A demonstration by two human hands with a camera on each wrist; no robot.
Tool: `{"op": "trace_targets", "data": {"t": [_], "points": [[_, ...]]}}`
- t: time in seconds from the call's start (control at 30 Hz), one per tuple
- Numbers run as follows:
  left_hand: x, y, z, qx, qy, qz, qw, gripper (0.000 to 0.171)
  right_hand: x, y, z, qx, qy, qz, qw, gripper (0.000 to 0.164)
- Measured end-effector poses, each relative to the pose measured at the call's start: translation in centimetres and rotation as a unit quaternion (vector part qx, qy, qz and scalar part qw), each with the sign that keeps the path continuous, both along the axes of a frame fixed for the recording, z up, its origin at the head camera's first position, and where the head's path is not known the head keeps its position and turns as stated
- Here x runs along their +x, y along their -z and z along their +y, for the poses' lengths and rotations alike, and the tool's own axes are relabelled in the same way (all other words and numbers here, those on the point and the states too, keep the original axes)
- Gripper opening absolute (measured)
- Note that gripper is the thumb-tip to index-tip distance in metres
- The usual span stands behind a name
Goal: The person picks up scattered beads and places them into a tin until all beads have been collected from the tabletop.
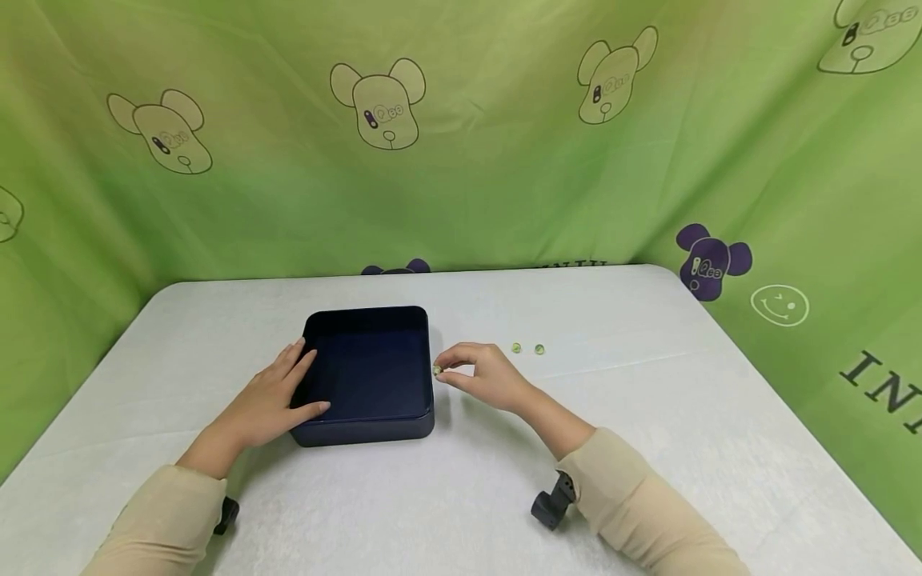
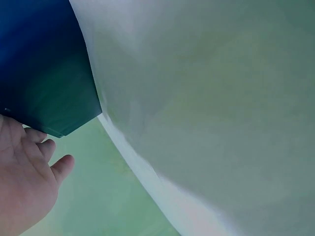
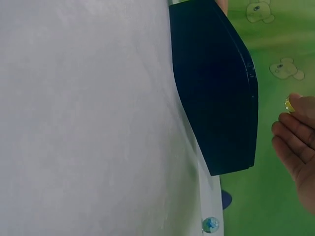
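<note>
Green cloth (image 1: pixel 504 200) printed with cartoon animal heads hangs behind and beside a white-covered bench (image 1: pixel 461 504). Just outside the right wall of a dark navy, square, open-topped box (image 1: pixel 363 432), the right hand (image 1: pixel 490 374) has a narrow grip, thumb and fingertips pinching a small, round, glass-like yellowish marble (image 3: pixel 288 105); it shows no long axis, and the box rim lies immediately to its left. The left hand (image 1: pixel 270 400) rests on the box's left side, fingers spread wide. Two loose clear-and-green marbles (image 1: pixel 539 350) lie beyond the right hand, which is the nearer. Faint creases cross the bench covering.
</note>
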State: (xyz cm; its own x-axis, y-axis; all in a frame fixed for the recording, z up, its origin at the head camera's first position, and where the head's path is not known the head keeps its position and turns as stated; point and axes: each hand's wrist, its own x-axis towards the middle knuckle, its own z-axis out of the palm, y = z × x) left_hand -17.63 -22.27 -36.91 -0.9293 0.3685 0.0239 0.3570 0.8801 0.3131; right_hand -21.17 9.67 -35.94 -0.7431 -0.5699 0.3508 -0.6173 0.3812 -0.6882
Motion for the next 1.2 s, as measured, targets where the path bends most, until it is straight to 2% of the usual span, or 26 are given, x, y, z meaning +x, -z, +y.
{"op": "trace_targets", "data": {"t": [0.53, 0.83, 1.2], "points": [[-0.1, 0.3, -0.2, 0.003, 0.0, -0.007, 1.0, 0.083, -0.4, -0.1, -2.2, -0.006, -0.027, -0.012, 1.0, 0.016], [-0.4, 0.4, -0.3, 0.004, 0.001, 0.002, 1.0, 0.082, -1.0, 0.3, -3.3, -0.014, -0.05, 0.0, 0.999, 0.014], [-0.4, 0.5, -0.3, 0.005, 0.0, 0.001, 1.0, 0.083, -1.5, 0.8, -5.0, 0.025, -0.061, 0.022, 0.998, 0.015]]}}
